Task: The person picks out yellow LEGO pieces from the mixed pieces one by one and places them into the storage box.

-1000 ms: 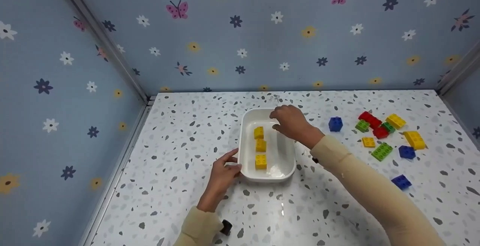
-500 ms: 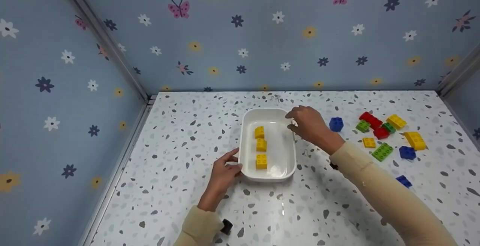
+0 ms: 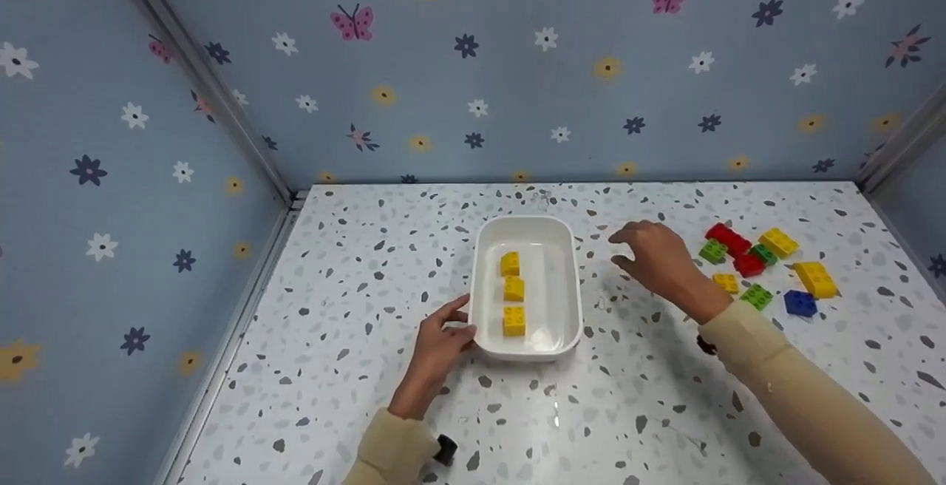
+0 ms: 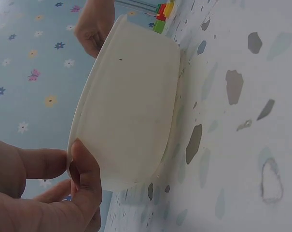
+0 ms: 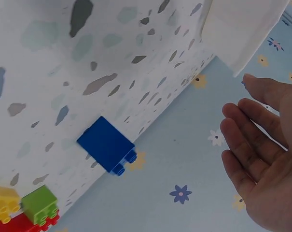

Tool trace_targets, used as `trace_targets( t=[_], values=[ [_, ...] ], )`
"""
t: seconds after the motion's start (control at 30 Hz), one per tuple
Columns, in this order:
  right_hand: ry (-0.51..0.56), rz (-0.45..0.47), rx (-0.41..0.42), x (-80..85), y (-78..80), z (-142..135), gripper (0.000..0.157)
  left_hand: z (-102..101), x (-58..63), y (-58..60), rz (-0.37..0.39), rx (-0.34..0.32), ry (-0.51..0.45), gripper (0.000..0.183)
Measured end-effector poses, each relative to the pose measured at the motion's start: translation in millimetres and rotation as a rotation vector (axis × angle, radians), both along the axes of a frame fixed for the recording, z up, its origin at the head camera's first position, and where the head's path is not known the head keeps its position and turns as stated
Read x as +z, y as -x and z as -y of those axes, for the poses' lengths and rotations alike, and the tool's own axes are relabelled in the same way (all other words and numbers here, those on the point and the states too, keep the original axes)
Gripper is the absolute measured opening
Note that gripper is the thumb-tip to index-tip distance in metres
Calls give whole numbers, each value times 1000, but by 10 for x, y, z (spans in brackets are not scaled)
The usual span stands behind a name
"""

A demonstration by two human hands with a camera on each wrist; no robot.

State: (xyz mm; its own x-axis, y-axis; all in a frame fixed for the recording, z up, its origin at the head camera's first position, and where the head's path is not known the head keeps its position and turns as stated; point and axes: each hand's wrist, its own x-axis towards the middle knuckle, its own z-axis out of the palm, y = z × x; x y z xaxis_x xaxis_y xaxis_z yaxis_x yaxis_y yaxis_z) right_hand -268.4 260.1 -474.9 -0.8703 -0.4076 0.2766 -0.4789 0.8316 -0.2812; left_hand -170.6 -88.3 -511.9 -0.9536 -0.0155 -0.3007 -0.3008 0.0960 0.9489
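Note:
My left hand pinches the left rim of a white plastic tub; the left wrist view shows thumb and finger on either side of the rim. Inside the tub, three yellow toy bricks lie in a column toward the left. To the right of the tub my right hand is held above the table, holding nothing, its fingers loosely bent. The right wrist view has a blue toy brick near this hand but apart from it; in the head view the hand and arm hide that brick.
Red bricks, green bricks, yellow bricks and a blue brick lie loosely grouped on the right of the speckled table. Flower-patterned walls stand behind and at the sides.
From over the tub my right hand has moved right, out past its rim. It now hides the nearer upright blue brick, and its sleeve covers the front one. My left hand stays put.

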Motion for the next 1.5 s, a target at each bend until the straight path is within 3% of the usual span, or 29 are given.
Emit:
trace_targets(
  t=[0.47, 1.1, 1.5],
  values=[
    [-16, -3, -89, -65, -188, -489, 30, 3, -3, -1, -16, -10, -13, 56],
    [-31, 134, -266, -154, -420, -1030, 35, -8, -24, 18, 17, -8, 24, 56],
    [-38, 226, -337, -261, -474, -1283, 40, 8, -2, -7, -9, -19, -15, 55]
  ],
)
